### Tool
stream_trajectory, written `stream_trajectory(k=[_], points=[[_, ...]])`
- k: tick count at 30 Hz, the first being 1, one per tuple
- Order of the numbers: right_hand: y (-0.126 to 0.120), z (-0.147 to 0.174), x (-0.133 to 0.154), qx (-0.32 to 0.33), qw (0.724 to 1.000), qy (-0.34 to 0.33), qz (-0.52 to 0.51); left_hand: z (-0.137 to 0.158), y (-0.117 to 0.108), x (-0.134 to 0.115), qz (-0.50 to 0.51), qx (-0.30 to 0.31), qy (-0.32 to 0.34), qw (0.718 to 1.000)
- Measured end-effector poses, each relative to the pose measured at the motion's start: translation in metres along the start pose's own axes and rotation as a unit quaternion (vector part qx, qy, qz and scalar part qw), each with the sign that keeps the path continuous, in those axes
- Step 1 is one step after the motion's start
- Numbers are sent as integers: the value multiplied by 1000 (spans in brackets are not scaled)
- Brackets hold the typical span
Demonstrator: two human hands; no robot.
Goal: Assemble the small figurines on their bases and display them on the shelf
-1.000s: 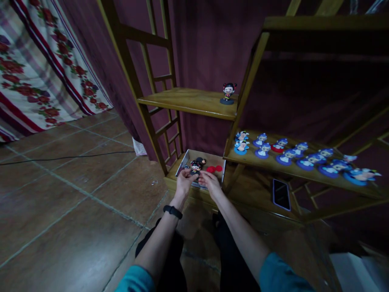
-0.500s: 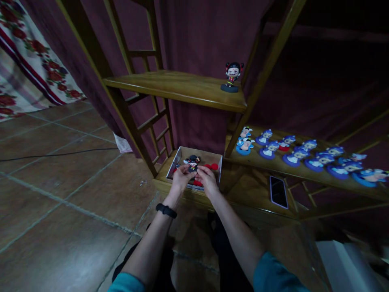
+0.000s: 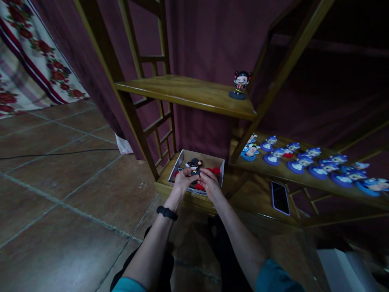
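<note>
Over a shallow cardboard box (image 3: 223,168), my left hand (image 3: 183,179) and my right hand (image 3: 209,183) hold a small black-haired figurine (image 3: 193,167) between them. It has a dark round base, which the fingers of both hands pinch from either side. Below the hands, the box holds red round pieces (image 3: 215,170) and other small parts, partly hidden by my fingers. A similar black-haired figurine (image 3: 241,83) stands upright on a dark base on the shelf above.
The box sits on the bottom board of a wooden shelf unit (image 3: 182,91). To the right, several blue and white figurines (image 3: 299,164) stand in rows on a low shelf, with a phone (image 3: 280,197) lying below them. A black cable (image 3: 60,153) crosses the tiled floor at left.
The view has shifted slightly, so the shelf appears lower and farther right. The figurine in my hands has tilted a little; both hands keep their hold on it.
</note>
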State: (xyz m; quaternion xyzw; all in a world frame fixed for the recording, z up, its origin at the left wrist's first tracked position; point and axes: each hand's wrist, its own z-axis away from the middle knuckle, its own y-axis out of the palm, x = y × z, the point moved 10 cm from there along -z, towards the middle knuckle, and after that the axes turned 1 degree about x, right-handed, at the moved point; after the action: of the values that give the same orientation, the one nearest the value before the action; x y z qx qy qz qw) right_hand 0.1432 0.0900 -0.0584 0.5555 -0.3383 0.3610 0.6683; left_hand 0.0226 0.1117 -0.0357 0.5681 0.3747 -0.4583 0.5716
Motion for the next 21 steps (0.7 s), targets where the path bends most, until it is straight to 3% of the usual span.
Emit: stream_trajectory(k=[8,21], points=[[11,5,8,25,1000,-16,-3,5,6,5,122,68,-95,986],[18,7,12,42,999,-26,13,4,6,-10,69,70,-22,995]])
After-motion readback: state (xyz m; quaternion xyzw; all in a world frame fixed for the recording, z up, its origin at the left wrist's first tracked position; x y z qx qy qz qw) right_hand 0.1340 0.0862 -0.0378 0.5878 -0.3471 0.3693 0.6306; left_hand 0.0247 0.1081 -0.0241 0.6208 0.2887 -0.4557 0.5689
